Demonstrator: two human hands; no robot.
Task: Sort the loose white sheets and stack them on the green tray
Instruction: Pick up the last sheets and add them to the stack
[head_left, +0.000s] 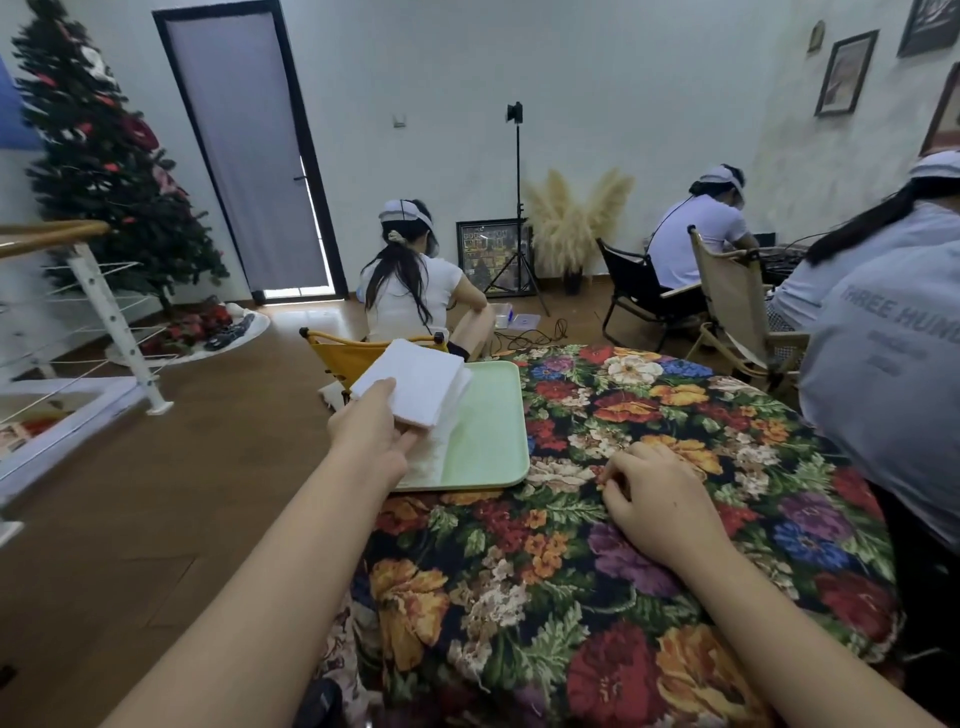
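A pale green tray (488, 431) lies at the left edge of the table. My left hand (371, 431) grips a stack of white sheets (415, 382) by its near corner, thumb on top and fingers underneath, holding it just above the tray's left half. More white sheets (431, 457) lie on the tray under that stack. My right hand (657, 496) rests on the flowered tablecloth (597, 571) to the right of the tray, fingers curled loosely, with nothing in it.
A yellow chair back (337, 353) stands just behind the tray. A person in a grey shirt (883, 364) sits close at the table's right side. Two more people sit farther back on the wooden floor and chairs. A stair railing (104, 312) stands at left.
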